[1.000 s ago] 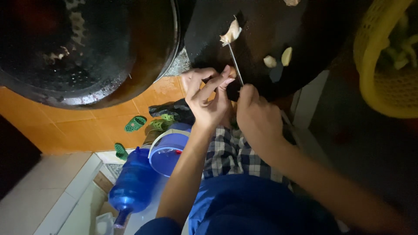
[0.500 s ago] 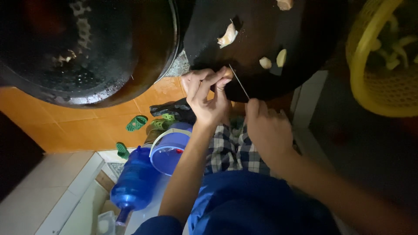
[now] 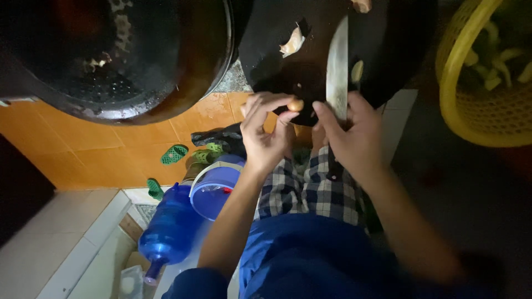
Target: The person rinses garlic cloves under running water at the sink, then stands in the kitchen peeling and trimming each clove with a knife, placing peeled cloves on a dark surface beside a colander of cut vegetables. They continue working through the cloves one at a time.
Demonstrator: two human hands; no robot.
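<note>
My left hand (image 3: 266,130) pinches a small pale garlic clove (image 3: 295,104) between fingertips at the near edge of a black cutting board (image 3: 310,50). My right hand (image 3: 352,133) grips a knife (image 3: 336,69), its broad blade lying flat and pointing away over the board, just right of the clove. Garlic skin (image 3: 292,41) and a peeled clove (image 3: 357,71) lie on the board.
A large dark wok (image 3: 111,55) sits at the upper left. A yellow basket (image 3: 487,72) with pale pieces stands at the right. Below on the orange floor are green sandals (image 3: 174,154), a blue bucket (image 3: 213,185) and a blue water jug (image 3: 169,227).
The knife has turned from edge-on to flat, blade now pointing away over the board. My right hand moved up closer to my left hand, which still pinches the clove.
</note>
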